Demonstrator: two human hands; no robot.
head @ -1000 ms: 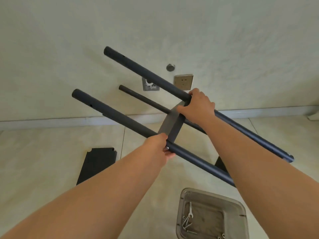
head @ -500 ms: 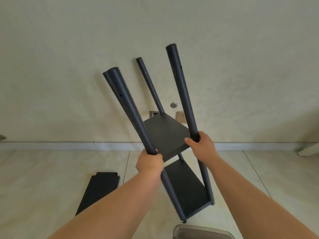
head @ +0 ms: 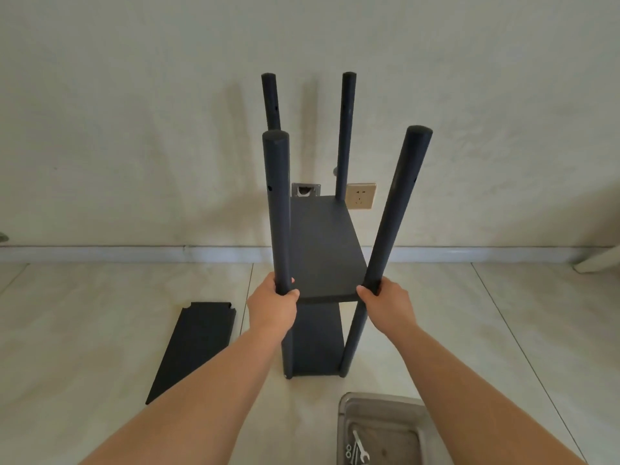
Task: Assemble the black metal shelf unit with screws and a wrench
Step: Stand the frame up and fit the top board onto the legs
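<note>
Now, shelf unit [head: 322, 250]: one, black, standing upright on the tiled floor in front of the wall, with four round posts and two panels fitted, one near the floor and one at mid-height.
Loose panel [head: 193, 347]: one, black, lying flat on the floor left of the shelf unit.
Tray [head: 349, 414]: one, grey metal, on the floor just in front of the shelf unit, to its right.
Left hand [head: 273, 305]: fingers wrapped round the near left post at the mid-height panel.
Right hand [head: 385, 302]: fingers wrapped round the near right post at the same height.
Socket [head: 360, 195]: one, beige, on the wall behind the shelf unit.
Wrench [head: 360, 448]: one, silver, inside the tray.
Screws [head: 349, 452]: a few beside the wrench; too small to count.
Writing: none readable.
</note>
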